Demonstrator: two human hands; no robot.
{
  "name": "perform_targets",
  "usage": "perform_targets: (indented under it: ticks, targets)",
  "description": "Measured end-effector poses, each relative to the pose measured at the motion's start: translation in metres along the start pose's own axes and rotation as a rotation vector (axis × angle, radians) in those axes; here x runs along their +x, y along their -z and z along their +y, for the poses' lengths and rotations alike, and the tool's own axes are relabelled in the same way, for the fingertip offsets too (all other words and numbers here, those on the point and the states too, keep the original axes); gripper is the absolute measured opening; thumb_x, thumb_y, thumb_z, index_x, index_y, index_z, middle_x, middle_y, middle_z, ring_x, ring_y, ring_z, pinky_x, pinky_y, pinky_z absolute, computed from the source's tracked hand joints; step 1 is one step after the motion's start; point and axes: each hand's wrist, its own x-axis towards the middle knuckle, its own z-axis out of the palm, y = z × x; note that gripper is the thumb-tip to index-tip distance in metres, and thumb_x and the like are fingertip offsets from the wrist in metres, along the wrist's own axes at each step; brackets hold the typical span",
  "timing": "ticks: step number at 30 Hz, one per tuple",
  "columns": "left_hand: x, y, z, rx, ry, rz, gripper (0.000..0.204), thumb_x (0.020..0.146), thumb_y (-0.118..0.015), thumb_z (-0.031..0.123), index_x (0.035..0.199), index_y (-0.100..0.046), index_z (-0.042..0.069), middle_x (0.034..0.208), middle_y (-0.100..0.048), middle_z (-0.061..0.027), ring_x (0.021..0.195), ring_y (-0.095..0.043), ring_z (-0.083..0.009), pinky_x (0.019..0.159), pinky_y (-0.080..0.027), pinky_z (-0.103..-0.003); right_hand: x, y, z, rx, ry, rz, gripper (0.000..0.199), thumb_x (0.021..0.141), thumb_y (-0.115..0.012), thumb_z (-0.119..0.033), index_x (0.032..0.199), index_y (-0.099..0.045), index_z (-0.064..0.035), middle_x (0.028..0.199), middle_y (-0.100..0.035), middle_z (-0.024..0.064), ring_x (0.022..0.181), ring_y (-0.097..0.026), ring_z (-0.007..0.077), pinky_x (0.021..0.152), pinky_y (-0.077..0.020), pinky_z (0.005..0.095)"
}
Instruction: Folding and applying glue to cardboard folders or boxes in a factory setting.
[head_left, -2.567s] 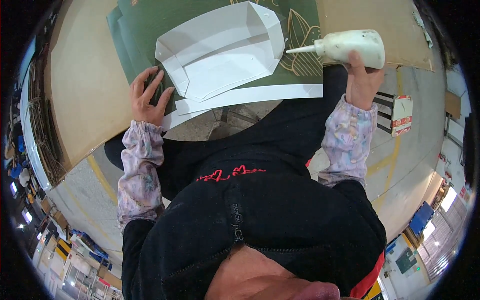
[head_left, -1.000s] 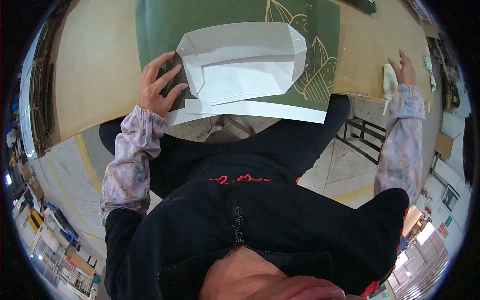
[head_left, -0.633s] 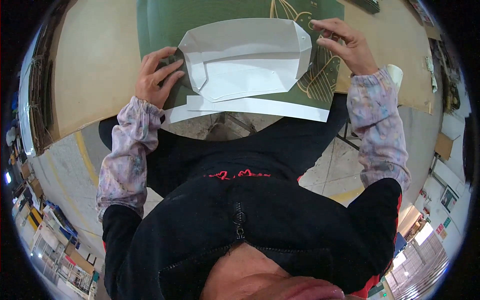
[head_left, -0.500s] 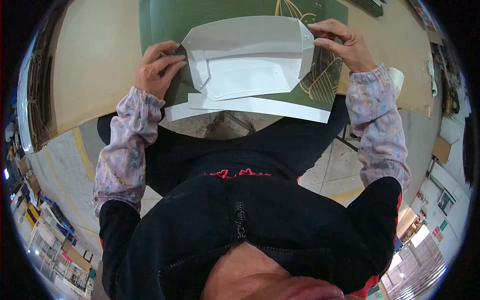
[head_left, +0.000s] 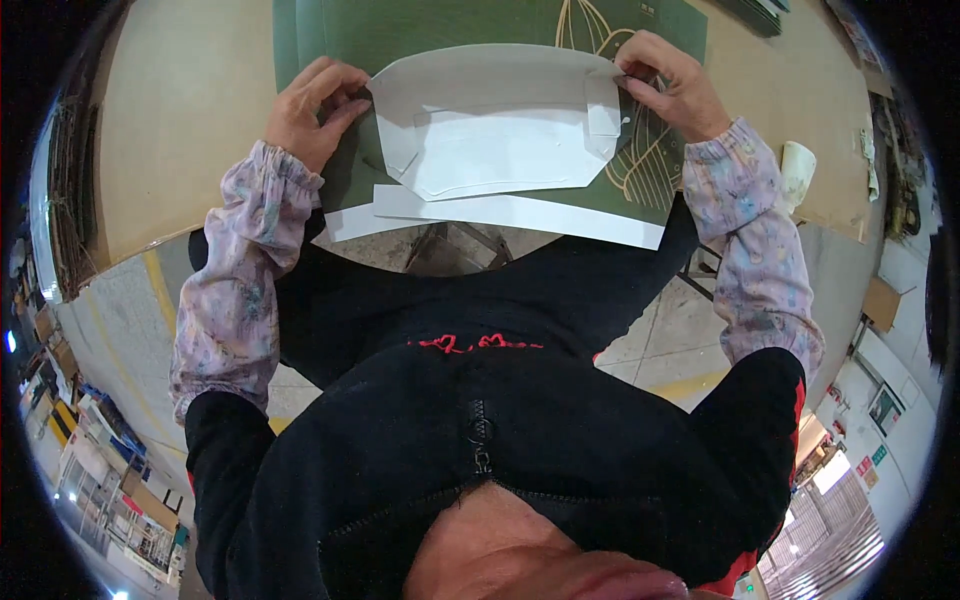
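Observation:
A white card blank (head_left: 500,150) with folded side flaps and a raised far wall sits in front of me. It rests on a large green printed sheet (head_left: 420,30) with gold line drawings. My left hand (head_left: 315,110) pinches the blank's far left corner between thumb and fingers. At the far right corner, my right hand (head_left: 675,85) grips the edge beside the small folded flap (head_left: 603,107). White strips (head_left: 500,212) show along the near edge of the green sheet. The undersides of the corners are hidden.
The tan table (head_left: 180,120) extends to both sides and ends just before my lap. A white cylinder (head_left: 797,172) stands beside my right sleeve. Stacked brown cardboard (head_left: 75,195) lines the table's left side, and dark green sheets (head_left: 755,15) lie at the far right.
The far wall of the blank has tipped lower toward me, and its side flaps have shifted inward. Both hands remain at the corners; the left one has moved slightly away from me.

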Motion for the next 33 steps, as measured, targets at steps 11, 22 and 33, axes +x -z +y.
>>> perform_targets:
  ticks: [11, 22, 33]
  targets:
    - [-0.011, 0.000, -0.016, 0.492, -0.470, -0.050, 0.040, 0.079, -0.054, -0.001, 0.118, -0.059, 0.008, 0.111, -0.054, -0.0088, 0.098, -0.056, -0.0263, 0.081, -0.052, -0.034, -0.009, 0.004, -0.010, -0.741, 0.486, -0.160, 0.044, 0.078, -0.057, -0.004, 0.121, -0.055, -0.0098, 0.116, -0.057, 0.0064, 0.100, -0.059, 0.0228, 0.087, -0.0494, 0.0326]
    - [-0.023, 0.008, 0.004, 0.727, -0.415, -0.394, 0.063, 0.080, -0.061, 0.024, 0.140, -0.041, 0.022, 0.135, -0.040, -0.0131, 0.120, -0.042, -0.0331, 0.099, -0.040, -0.045, -0.027, -0.004, -0.038, -0.912, 0.149, -0.491, 0.079, 0.072, -0.068, -0.025, 0.142, -0.034, -0.0116, 0.148, -0.031, 0.0063, 0.127, -0.038, 0.0273, 0.108, -0.0288, 0.0419]
    - [-0.006, 0.018, 0.015, 0.621, -0.307, -0.365, 0.092, 0.068, -0.069, 0.058, 0.142, -0.037, 0.014, 0.143, -0.032, -0.0121, 0.133, -0.031, -0.0328, 0.108, -0.030, -0.046, -0.025, -0.012, -0.056, -0.708, -0.039, -0.315, 0.099, 0.061, -0.076, -0.053, 0.141, -0.036, -0.0090, 0.149, -0.029, 0.0065, 0.130, -0.033, 0.0268, 0.108, -0.0241, 0.0433]
